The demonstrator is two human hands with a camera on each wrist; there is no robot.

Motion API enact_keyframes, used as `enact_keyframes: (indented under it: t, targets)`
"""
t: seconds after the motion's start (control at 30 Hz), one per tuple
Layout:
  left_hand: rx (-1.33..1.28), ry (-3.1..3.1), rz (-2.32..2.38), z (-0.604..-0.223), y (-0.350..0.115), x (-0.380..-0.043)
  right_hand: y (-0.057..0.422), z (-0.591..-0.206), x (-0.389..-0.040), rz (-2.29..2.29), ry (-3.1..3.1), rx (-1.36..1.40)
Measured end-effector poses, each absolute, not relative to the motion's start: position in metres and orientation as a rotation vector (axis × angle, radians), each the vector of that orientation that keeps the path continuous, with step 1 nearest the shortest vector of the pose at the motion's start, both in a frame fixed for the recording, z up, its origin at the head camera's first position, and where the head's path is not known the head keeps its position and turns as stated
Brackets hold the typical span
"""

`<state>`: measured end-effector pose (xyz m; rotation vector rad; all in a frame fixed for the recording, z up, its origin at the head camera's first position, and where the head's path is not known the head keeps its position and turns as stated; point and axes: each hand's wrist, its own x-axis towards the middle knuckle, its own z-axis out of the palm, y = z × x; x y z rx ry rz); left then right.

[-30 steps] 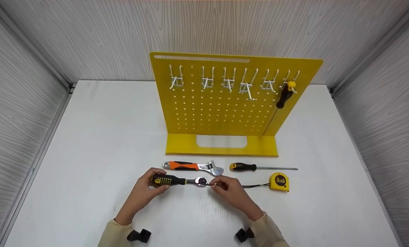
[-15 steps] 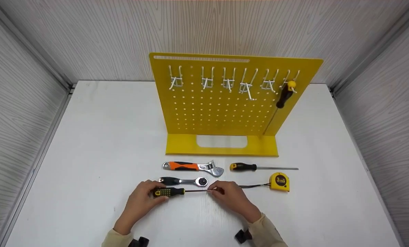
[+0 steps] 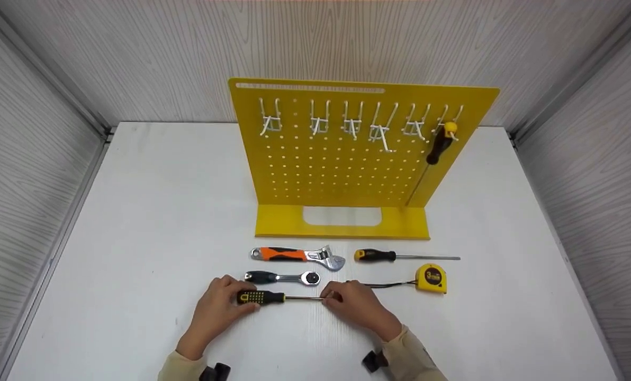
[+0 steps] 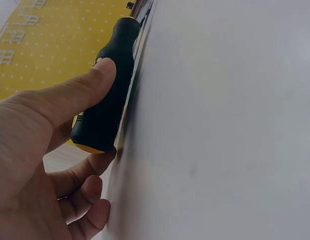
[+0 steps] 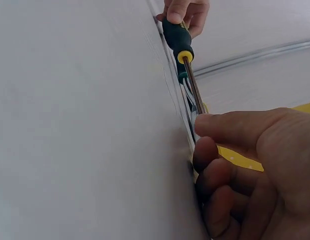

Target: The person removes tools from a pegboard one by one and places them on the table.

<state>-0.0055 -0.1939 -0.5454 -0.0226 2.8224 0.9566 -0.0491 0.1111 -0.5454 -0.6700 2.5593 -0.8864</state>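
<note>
A screwdriver [image 3: 267,297] with a black and yellow handle lies level, close over the white table, its shaft pointing right. My left hand [image 3: 217,311] grips the handle between thumb and fingers; in the left wrist view the thumb presses along the dark handle [image 4: 117,65]. At the other end my right hand [image 3: 359,308] pinches the tip of the shaft [image 5: 192,85] between thumb and forefinger, hiding the end. Just behind the screwdriver lies a ratchet wrench [image 3: 289,278], and farther back an adjustable wrench [image 3: 286,254] with an orange and black handle.
A yellow pegboard [image 3: 342,169] with several white hooks stands behind the tools. One screwdriver [image 3: 440,143] hangs on its rightmost hook. Another screwdriver [image 3: 379,255] lies at the right, with a yellow tape measure [image 3: 431,278] and its black strap in front of it.
Both hands have brought the screwdriver toward the body and down, off the ratchet wrench it overlapped, which now shows whole. Over the last half second they have barely moved.
</note>
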Motion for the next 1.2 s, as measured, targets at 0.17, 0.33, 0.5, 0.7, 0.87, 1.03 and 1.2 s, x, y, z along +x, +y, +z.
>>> enact_keyframes:
  t: [0.17,0.33,0.5,0.7,0.87,1.03,1.2]
  targets:
    - [-0.019,2.824,0.926,-0.5441,-0.1928,-0.0073,0.1112,-0.5435,-0.0503,-0.857,2.558,-0.655]
    - [-0.043,2.808,0.928,-0.5430,-0.1919,-0.0082,0.1107,-0.5430,-0.0515,-0.850,2.541,-0.631]
    - [-0.071,2.786,0.955,-0.5428,-0.1915,-0.0081,0.1102,-0.5428,-0.0512,-0.843,2.555,-0.645]
    - [-0.079,2.772,0.986,-0.5409,-0.1919,-0.0065,0.1095,-0.5417,-0.0508,-0.850,2.560,-0.625]
    - [-0.083,2.758,1.013,-0.5403,-0.1948,-0.0064,0.1095,-0.5411,-0.0511,-0.855,2.553,-0.610]
    - [-0.077,2.758,1.014,-0.5391,-0.1954,-0.0051,0.1105,-0.5430,-0.0504,-0.870,2.539,-0.613]
    - [-0.094,2.770,0.971,-0.5363,-0.1910,-0.0035,0.1126,-0.5442,-0.0496,-0.920,2.502,-0.601]
